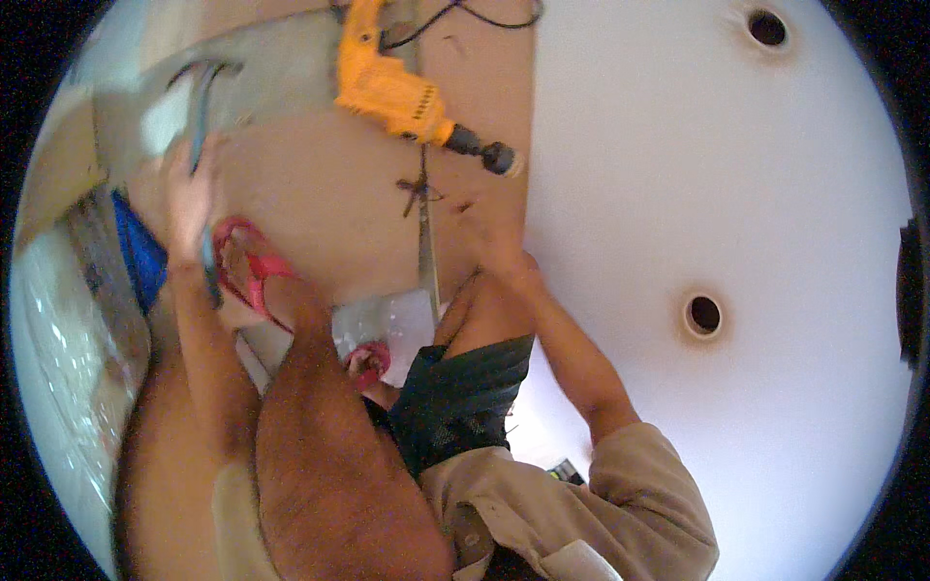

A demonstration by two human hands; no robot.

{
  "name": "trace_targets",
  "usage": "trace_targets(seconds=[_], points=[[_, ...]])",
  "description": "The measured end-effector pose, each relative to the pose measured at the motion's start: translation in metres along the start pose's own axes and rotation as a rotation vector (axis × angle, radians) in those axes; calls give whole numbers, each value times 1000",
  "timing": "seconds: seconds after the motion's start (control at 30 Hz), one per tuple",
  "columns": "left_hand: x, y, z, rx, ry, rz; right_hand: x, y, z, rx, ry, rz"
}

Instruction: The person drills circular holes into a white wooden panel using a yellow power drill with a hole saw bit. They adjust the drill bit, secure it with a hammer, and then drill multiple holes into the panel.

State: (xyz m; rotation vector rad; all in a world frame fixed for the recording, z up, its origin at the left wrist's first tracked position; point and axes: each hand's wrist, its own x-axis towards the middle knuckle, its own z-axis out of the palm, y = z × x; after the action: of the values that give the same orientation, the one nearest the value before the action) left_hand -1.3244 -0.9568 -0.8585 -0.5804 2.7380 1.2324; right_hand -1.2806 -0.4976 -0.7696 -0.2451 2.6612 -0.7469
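Note:
My left hand (187,203) is closed around the handle of a claw hammer (201,116), whose head points up and away at the upper left. My right hand (496,228) is at the left edge of a large white panel (620,174), over brown cardboard (320,194). Its fingers are smeared by motion, and whether they hold anything is unclear. Just beyond that hand lies a yellow-orange power drill (392,92), a round cutter (501,159) fitted in its black chuck. Two round holes with scorched rims pierce the panel, a nearer hole (703,316) and a farther hole (766,28).
The drill's black cable (465,10) loops at the top. A narrow gap (426,242) runs through the cardboard between my hands. Red sandals (262,281) on my feet stand close to the hammer. Clear plastic sheeting (68,387) and a blue piece (140,252) lie at the left.

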Motion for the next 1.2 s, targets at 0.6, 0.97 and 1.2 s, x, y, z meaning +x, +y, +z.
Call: trace_targets(seconds=[0.6,0.97,1.2], points=[[19,169,91,284,-424,832,59,101,36,184,515,551],[124,196,106,888,-826,1260,67,49,-17,524,295,682],[146,185,104,644,-608,1626,84,74,-11,530,279,629]])
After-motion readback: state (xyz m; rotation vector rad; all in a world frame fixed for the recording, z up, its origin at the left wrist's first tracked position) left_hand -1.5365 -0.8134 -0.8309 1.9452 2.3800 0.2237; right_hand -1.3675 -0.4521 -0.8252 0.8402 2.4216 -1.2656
